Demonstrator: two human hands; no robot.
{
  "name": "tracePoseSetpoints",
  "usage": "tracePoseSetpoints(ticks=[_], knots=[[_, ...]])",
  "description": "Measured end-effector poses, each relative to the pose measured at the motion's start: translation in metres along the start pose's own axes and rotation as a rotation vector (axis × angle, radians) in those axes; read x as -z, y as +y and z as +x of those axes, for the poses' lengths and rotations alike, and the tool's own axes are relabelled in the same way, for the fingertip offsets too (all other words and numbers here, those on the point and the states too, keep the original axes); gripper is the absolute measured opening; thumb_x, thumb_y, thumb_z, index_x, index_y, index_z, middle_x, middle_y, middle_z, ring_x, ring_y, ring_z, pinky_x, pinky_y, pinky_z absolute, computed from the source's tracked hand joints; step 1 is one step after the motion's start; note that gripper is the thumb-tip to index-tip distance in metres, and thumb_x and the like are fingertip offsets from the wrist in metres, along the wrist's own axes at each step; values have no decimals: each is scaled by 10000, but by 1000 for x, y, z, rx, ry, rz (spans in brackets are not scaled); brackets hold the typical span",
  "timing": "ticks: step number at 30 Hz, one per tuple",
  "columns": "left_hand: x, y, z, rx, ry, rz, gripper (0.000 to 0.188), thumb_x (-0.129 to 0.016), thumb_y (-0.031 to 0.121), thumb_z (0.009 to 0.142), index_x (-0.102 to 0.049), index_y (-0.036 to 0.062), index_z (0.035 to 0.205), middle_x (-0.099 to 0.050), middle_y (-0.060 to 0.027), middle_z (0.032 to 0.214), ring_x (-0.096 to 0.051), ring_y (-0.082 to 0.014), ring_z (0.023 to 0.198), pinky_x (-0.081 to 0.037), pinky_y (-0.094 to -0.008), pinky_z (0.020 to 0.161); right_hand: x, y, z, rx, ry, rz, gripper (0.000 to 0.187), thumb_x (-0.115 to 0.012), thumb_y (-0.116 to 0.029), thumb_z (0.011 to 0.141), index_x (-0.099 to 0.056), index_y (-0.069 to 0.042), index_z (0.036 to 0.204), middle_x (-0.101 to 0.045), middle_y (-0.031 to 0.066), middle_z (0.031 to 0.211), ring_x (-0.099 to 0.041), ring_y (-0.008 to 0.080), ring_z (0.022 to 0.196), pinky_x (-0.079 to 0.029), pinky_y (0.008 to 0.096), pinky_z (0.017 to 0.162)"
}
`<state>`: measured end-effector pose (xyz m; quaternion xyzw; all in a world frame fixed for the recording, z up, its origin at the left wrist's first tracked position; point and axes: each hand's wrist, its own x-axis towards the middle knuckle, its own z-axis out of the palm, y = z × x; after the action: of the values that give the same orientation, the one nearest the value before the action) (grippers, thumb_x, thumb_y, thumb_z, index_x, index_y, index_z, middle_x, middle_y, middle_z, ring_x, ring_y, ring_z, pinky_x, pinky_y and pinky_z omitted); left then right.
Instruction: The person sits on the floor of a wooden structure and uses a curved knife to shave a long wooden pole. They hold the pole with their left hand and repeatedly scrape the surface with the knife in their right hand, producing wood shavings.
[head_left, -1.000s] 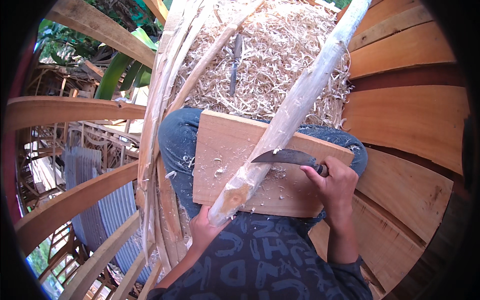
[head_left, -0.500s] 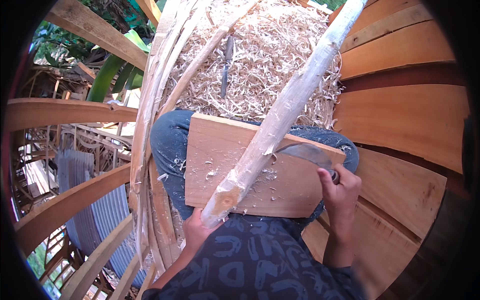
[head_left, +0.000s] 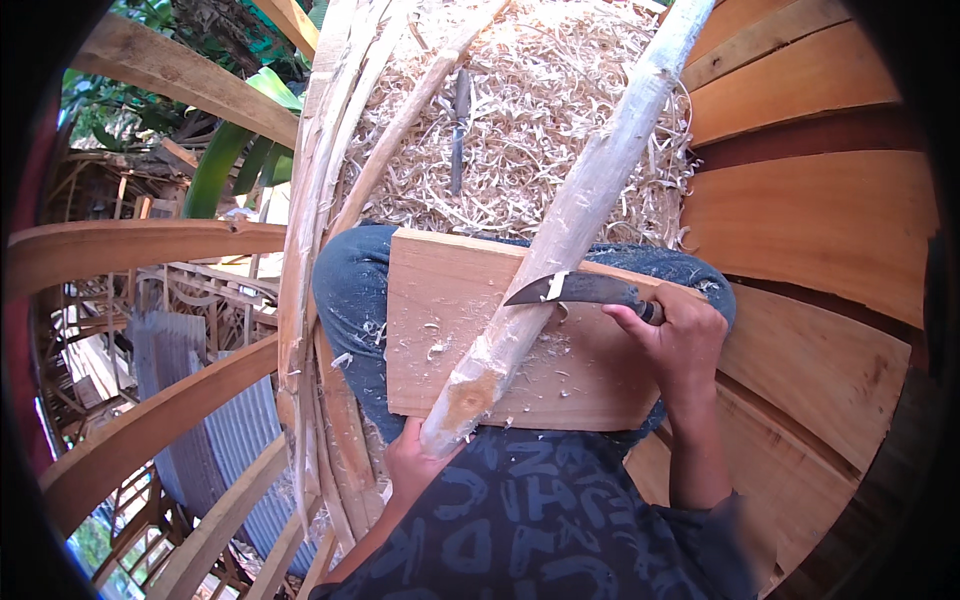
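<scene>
Knife [head_left: 600, 289] and right hand [head_left: 690, 335] have moved farther from the body since the preceding frame; the blade, earlier at the right side of the pole [head_left: 575, 215], now overlies it. Left hand [head_left: 412, 460] keeps its place at the pole's near end.

Left hand: curled about the near end of the pole; the fingers beneath are hidden. Right hand: closed around the knife handle, thumb extended along it toward the blade.

Pole position: its long axis runs from the left hand away from the body and to the right, passing to the left of the right hand, with the far end well beyond both hands. The left hand is the nearer, being in contact; the right hand stands apart from the wood. The blade points left from the right hand, crosswise to the pole, its tip near the pole's left edge. Edge contact cannot be confirmed. One pale shaving [head_left: 556, 286] sits against the blade.

Support: a flat board [head_left: 610, 375] lies across the legs, between the hands and under the pole.
</scene>
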<state>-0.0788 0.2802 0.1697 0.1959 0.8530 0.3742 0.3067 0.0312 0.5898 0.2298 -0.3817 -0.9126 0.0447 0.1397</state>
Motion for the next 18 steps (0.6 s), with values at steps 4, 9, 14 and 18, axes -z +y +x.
tracePoseSetpoints(ticks=[4, 9, 14, 18], knots=[[3, -16, -6, -49, -7, 102, 513, -878, 286, 630, -605, 41, 989, -692, -149, 802, -697, -321, 755, -520, -367, 639, 11, 70, 29, -627, 54, 110, 669, -648, -582, 826, -480, 15, 576, -406, 117, 470, -354, 245, 457, -326, 353, 463], [6, 7, 2, 3, -16, 56, 544, -883, 318, 625, -601, 30, 991, -690, -153, 800, -699, -322, 763, -528, -362, 665, 42, 65, 6, -588, 87, 328, 642, -630, -527, 873, -421, 15, 597, -329, 79, 503, -316, 189, 482, -279, 363, 462], [5, -4, -3, 28, -58, 38, 579, -870, 395, 649, -589, 13, 981, -686, -161, 816, -698, -316, 785, -527, -366, 676, 31, -37, -24, -134, -310, 275, 587, -695, -553, 782, -536, -37, 551, -549, 117, 512, -563, 286, 461, -424, 364, 451], [3, -9, -8, 67, -29, -28, 617, -835, 475, 677, -567, 12, 984, -679, -161, 823, -694, -324, 797, -526, -374, 669, 12, -40, -18, -29, -342, 150, 618, -667, -601, 773, -549, -35, 552, -560, 125, 525, -574, 281, 462, -437, 370, 448]])
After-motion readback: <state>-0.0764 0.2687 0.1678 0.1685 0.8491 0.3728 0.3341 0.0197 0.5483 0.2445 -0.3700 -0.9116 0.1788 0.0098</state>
